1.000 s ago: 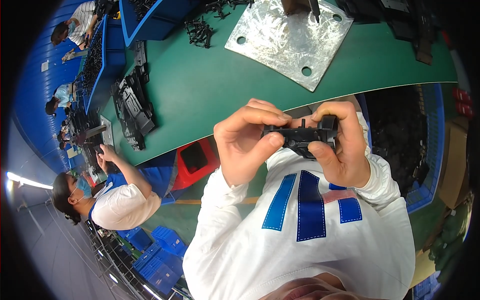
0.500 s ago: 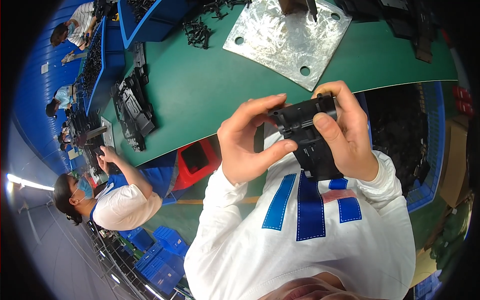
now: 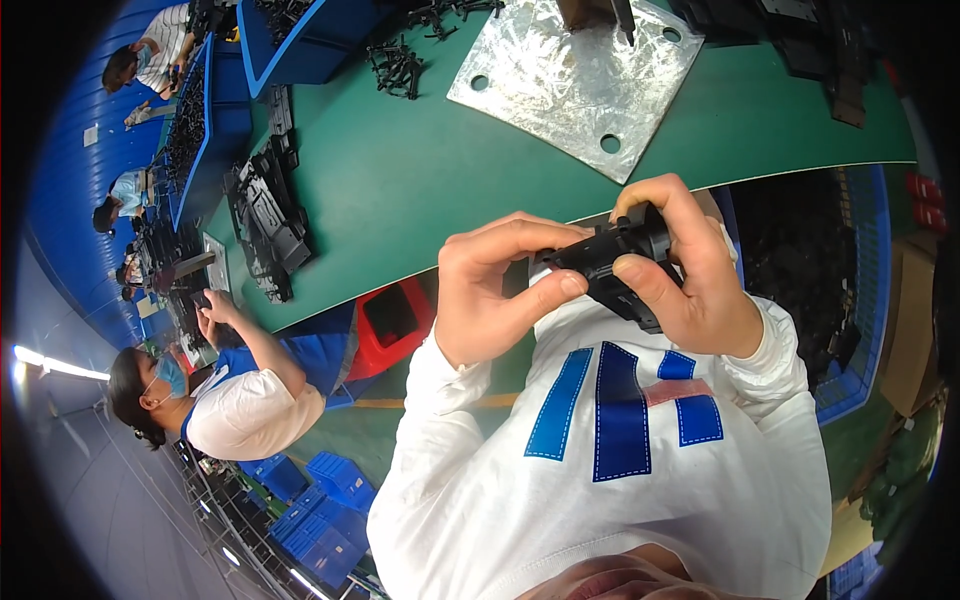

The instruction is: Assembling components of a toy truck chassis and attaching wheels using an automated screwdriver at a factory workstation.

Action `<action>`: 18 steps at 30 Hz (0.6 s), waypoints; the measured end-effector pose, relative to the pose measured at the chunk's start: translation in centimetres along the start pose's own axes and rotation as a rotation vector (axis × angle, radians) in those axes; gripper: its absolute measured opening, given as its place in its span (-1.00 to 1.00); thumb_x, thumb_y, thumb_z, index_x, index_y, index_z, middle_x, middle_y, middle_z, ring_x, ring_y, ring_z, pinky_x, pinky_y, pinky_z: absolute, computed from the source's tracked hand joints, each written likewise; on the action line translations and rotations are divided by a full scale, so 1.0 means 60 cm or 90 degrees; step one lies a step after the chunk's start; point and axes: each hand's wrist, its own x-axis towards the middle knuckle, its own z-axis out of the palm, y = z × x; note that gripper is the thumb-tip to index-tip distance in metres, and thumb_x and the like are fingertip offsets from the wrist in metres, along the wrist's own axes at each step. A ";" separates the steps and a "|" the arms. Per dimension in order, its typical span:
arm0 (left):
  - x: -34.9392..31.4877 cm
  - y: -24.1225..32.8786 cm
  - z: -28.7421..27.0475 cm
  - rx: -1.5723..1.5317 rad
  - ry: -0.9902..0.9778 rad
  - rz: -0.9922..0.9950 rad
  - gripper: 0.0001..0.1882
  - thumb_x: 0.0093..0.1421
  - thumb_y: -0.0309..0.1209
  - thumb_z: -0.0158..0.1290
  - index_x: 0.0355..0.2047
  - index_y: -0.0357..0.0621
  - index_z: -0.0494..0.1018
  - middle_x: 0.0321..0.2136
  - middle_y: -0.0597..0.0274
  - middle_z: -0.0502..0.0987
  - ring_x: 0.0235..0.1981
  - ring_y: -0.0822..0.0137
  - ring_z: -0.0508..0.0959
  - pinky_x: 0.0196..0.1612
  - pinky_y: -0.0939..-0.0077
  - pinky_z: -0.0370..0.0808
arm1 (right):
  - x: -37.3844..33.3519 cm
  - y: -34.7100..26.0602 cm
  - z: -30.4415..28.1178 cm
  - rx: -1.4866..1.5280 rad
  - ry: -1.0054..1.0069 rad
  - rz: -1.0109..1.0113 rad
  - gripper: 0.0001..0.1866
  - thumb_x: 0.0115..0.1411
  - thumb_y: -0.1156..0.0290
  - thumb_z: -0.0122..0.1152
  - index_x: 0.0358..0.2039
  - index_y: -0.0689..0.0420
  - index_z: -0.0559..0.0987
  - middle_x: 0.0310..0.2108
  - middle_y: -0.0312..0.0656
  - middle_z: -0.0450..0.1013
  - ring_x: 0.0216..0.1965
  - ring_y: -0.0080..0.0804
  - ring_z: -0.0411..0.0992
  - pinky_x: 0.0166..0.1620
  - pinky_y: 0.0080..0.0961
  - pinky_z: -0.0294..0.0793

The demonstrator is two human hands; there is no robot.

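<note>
A black moulded plastic part [image 3: 610, 262] is held in front of my chest, just off the near edge of the green table. My right hand [image 3: 690, 270] grips its right end, thumb across the near side and fingers curled over the top. My left hand [image 3: 510, 280] pinches the left end between thumb and fingertips. The side facing away from me is hidden, and so are some of the fingertips behind it. Beyond my hands lies a silvery metal plate [image 3: 560, 90] with round holes, an upright post standing at its far side.
Several black parts [image 3: 268, 215] lie piled at the left of the green table [image 3: 370, 180]. Small black pieces [image 3: 395, 68] sit nearer the plate. Blue bins [image 3: 245, 60] stand far left, a blue crate [image 3: 880, 290] at right. A co-worker [image 3: 235, 395] sits left beside a red stool [image 3: 392, 325].
The black part has been tilted, so its long lower body now shows foreshortened. My left fingers have closed in from loosely apart onto its left end.
</note>
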 end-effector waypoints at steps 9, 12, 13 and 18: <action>-0.012 -0.013 0.017 0.053 0.033 -0.025 -0.78 0.04 -0.57 0.30 -0.27 -0.35 0.58 -0.35 0.12 0.64 -0.34 0.38 0.63 -0.24 0.53 0.56 | 0.013 0.002 -0.019 -0.116 -0.097 -0.026 -0.64 0.27 0.40 0.21 0.00 0.25 0.37 -0.36 0.03 0.46 -0.43 -0.11 0.49 -0.35 -0.39 0.46; -0.010 -0.016 0.028 0.008 0.080 -0.067 -0.79 0.09 -0.57 0.28 -0.25 -0.37 0.57 -0.35 0.15 0.63 -0.32 0.41 0.62 -0.20 0.53 0.57 | 0.012 0.009 -0.005 -0.200 -0.019 -0.065 -0.54 0.24 0.35 0.24 0.10 0.24 0.41 -0.17 0.07 0.47 -0.35 -0.11 0.51 -0.27 -0.35 0.50; -0.009 -0.016 0.029 -0.028 0.107 -0.092 -0.80 0.12 -0.57 0.26 -0.24 -0.39 0.56 -0.35 0.16 0.62 -0.31 0.43 0.61 -0.19 0.53 0.57 | 0.008 0.004 0.002 -0.265 0.035 -0.084 -0.48 0.24 0.30 0.25 0.14 0.25 0.40 -0.03 0.09 0.41 -0.23 -0.06 0.50 -0.13 -0.33 0.48; -0.003 -0.019 0.024 -0.098 0.132 -0.114 -0.80 0.20 -0.57 0.20 -0.19 -0.46 0.51 -0.31 0.13 0.61 -0.28 0.44 0.60 -0.18 0.59 0.58 | -0.015 0.012 0.025 -0.427 0.030 -0.207 -0.36 -0.17 0.45 0.47 0.03 0.02 0.57 0.18 -0.02 0.36 -0.01 -0.01 0.42 -0.02 -0.25 0.51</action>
